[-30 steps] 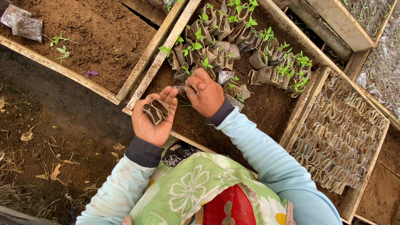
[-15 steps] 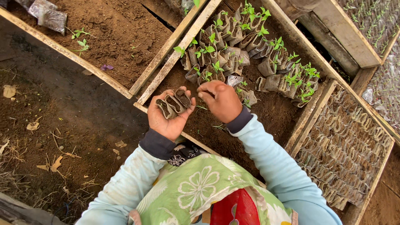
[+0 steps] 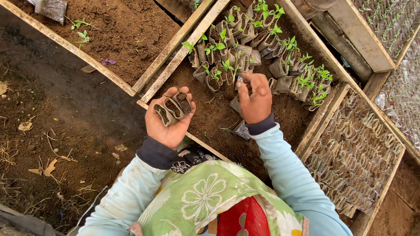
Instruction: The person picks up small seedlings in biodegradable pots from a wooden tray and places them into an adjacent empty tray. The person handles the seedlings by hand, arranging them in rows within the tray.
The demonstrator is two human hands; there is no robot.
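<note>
— So what is filling the wooden bed [image 3: 313,37] in front of the person?

— Rows of seedlings [image 3: 245,48] are standing in small soil-filled pots, packed side by side on the dark earth.

— And the left hand [image 3: 168,119]?

— It is lying palm up and open, cradling three small pots [image 3: 173,106] of soil across the fingers, just over the bed's near plank.

— What is the right hand [image 3: 254,97] doing?

— It is reaching down to the edge of the planted rows, fingers curled at a pale pot [image 3: 239,81]; I cannot tell whether it is gripping it.
</note>
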